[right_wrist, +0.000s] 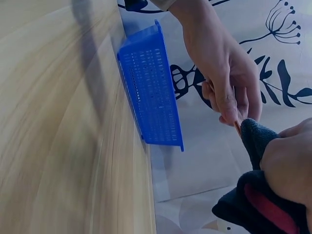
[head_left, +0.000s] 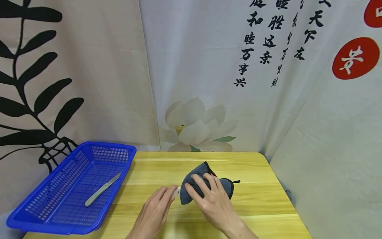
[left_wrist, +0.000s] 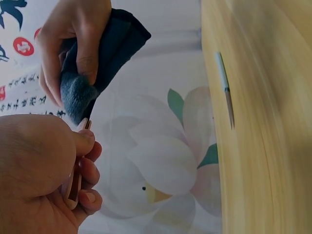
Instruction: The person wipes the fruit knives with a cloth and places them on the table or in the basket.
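My left hand (head_left: 155, 209) grips a slim, pale handle (left_wrist: 73, 191) with a slot along it, fingers curled round it. A dark blue-grey cloth (head_left: 186, 192) with black edging is bunched in my right hand (head_left: 213, 202), directly beyond the left fingertips. The cloth meets the upper end of the handle and hides what lies inside its fold. Inside the cloth a red patch (right_wrist: 270, 209) shows in the right wrist view. A knife (left_wrist: 223, 80) with a pale green handle lies on the wooden table in the left wrist view.
A blue plastic basket (head_left: 70, 229) stands at the left of the wooden table (head_left: 253, 212). Another knife (head_left: 101, 192) with a pale handle lies in it. Printed curtains (head_left: 203, 66) hang behind the table and along its right side.
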Demonstrator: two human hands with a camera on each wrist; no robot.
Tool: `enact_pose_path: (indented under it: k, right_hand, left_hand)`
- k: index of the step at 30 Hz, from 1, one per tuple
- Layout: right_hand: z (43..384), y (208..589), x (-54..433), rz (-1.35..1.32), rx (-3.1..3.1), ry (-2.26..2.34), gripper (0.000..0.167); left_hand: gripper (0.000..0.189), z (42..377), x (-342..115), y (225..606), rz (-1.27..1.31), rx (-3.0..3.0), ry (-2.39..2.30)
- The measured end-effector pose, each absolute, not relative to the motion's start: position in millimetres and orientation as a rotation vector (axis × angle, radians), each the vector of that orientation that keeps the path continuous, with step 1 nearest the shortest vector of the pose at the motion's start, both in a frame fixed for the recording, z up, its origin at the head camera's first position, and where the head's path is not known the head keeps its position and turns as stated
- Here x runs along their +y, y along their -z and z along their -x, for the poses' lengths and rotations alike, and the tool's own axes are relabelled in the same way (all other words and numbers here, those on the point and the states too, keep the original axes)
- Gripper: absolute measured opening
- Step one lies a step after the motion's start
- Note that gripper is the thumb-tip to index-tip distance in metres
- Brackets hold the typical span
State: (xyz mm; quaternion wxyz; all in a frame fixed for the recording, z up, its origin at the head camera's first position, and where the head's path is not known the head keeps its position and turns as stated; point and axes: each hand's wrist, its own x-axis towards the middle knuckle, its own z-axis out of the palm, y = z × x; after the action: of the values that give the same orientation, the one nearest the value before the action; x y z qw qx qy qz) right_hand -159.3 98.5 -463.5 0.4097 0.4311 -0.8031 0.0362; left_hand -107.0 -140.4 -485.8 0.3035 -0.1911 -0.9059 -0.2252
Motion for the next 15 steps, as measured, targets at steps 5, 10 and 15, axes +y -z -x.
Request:
enact_pose_path:
  k: [5,10,15]
  right_hand:
    - [163.3,462.8,107.5,-1.066,-2.031,-0.081,0.066]
    - [169.0,462.9,116.7,-1.037,-2.038,-0.07,0.071]
    - [175.8,464.2,125.9,-1.006,-2.049,-0.06,0.064]
  left_hand:
    - [0.044,106.7,-141.4,485.1,0.477,-2.418,0.596]
    - [0.045,107.1,-142.7,485.2,0.481,-2.398,0.57]
    - [0.047,107.2,-144.6,486.7,0.496,-2.355,0.557]
